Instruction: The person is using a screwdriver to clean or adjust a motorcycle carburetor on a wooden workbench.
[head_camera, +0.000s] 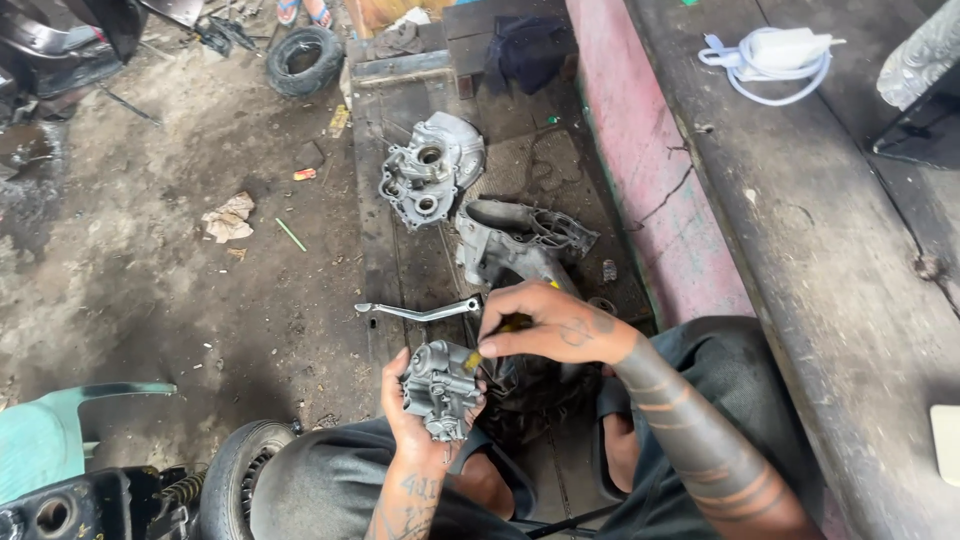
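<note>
My left hand cradles a small grey cast-metal engine part in its palm, low in the middle of the view. Right above it, my right hand pinches a yellow-handled tool whose tip rests against the top of that part. Two larger grey engine casings lie on the dark board ahead: one farther away, one just beyond my right hand. A bent metal lever lies flat between the casings and my hands.
A long worn wooden bench with a pink side runs along the right; a white charger with cable sits on it. A small tyre lies on the dirt floor far ahead. A wheel and green bodywork are at lower left.
</note>
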